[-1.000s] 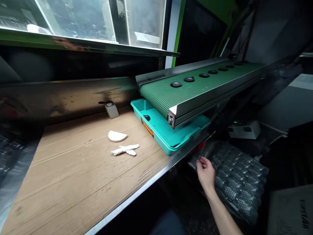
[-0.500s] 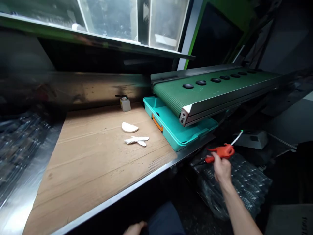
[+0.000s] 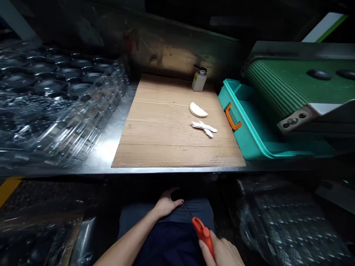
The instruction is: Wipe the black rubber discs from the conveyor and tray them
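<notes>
My right hand (image 3: 223, 253) is wrapped around an orange-red air blow gun (image 3: 202, 232) low in the picture, over my lap. A thin dark line runs from the gun up and left toward my left hand (image 3: 165, 205), ending near its thumb; whether they touch I cannot tell. That left hand is over my thigh, thumb and fingers apart, holding nothing I can see. Beyond the table edge, on a cardboard sheet (image 3: 158, 136), lie a white half-round pad (image 3: 198, 110) and a crumpled white cloth-like piece (image 3: 204, 128).
A small bottle (image 3: 199, 80) stands at the back of the cardboard. On the right, a teal bin (image 3: 251, 129) with an orange latch sits under the green conveyor (image 3: 291, 81), which carries black round parts. Stacked clear trays (image 3: 69, 111) fill the left; more plastic trays (image 3: 299, 221) lie lower right.
The view has swung left and down. My right hand has brought the blow gun from above the trays at the right to my lap, close to my left hand, which now shows more fully.
</notes>
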